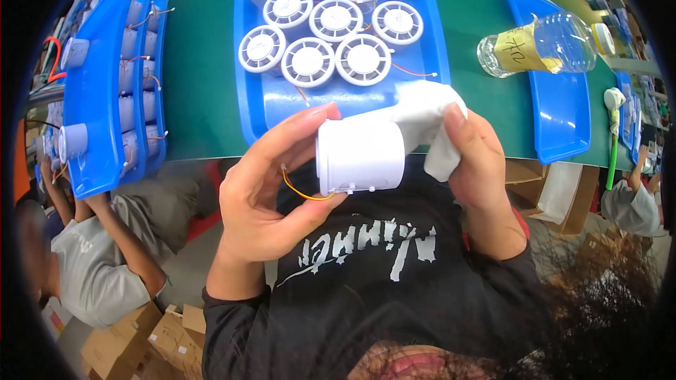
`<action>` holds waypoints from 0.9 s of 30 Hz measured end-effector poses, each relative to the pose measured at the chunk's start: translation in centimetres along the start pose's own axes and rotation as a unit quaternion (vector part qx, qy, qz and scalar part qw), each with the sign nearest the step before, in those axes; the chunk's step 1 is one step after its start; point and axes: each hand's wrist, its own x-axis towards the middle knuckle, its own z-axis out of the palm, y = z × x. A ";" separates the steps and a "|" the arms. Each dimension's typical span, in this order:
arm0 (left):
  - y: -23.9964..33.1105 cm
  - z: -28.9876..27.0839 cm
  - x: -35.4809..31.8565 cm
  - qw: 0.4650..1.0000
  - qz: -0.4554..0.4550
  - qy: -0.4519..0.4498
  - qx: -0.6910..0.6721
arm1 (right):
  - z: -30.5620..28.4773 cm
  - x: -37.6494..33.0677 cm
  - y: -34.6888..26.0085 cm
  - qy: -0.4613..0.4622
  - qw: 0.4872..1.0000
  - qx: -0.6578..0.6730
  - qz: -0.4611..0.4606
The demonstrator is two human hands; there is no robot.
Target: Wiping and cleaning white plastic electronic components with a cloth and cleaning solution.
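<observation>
White cylinder housing [360,157] held off the green surface [204,84], just below its near edge. Left hand [271,190] clamps its end; right hand [479,162] presses white cloth [429,123] against it. Blue tray [274,109] of fan units sits directly behind.

Left hand [264,193] grips white cylinder [360,157]; right hand [479,169] presses white cloth [429,123] against it.

A green table [204,84] is seen across the upper frame. A blue tray [282,109] of round white fan units [308,61] is set at upper centre, stacked blue trays [98,98] at upper left. At upper right, another blue tray [556,119] is laid, with a clear plastic bottle [539,45] across it.
</observation>
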 end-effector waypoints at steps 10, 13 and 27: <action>-0.6 -0.6 -0.6 0.997 -0.024 0.066 -0.019 | -0.6 -0.1 1.4 -0.042 0.991 0.125 0.031; -0.1 -0.6 -0.7 0.996 -0.035 0.079 -0.018 | 0.0 0.2 1.1 -0.028 0.990 0.128 0.051; 0.0 -1.8 -0.4 0.983 -0.082 0.126 0.108 | 1.7 0.8 0.4 0.004 0.997 -0.046 -0.069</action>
